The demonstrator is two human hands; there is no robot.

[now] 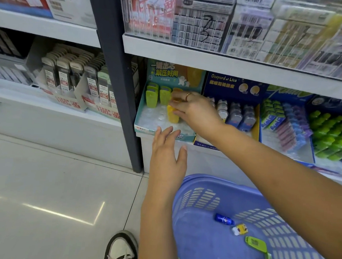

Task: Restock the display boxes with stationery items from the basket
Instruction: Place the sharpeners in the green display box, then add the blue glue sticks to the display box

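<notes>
- At the lower shelf, head view: where is the yellow case, and what holds it?
- It stands upright in the teal display box, just in front of the green cases. The right hand pinches its upper part with curled fingertips. The left hand has its fingers straight and spread and holds nothing. It is at the box's front rim, and contact cannot be confirmed.
- Handling?
- Judged light, rigid, smooth plastic, so it may slip or tip. Grip the flat sides near the top. Seat the base in a tray pocket before release.
- Clearance?
- The shelf edge overhangs closely above. A blue box sits against one side of the teal box and a dark post stands at the other. The front pockets are vacant. The basket sits near, below the shelf, holding a green case and other small items.
</notes>
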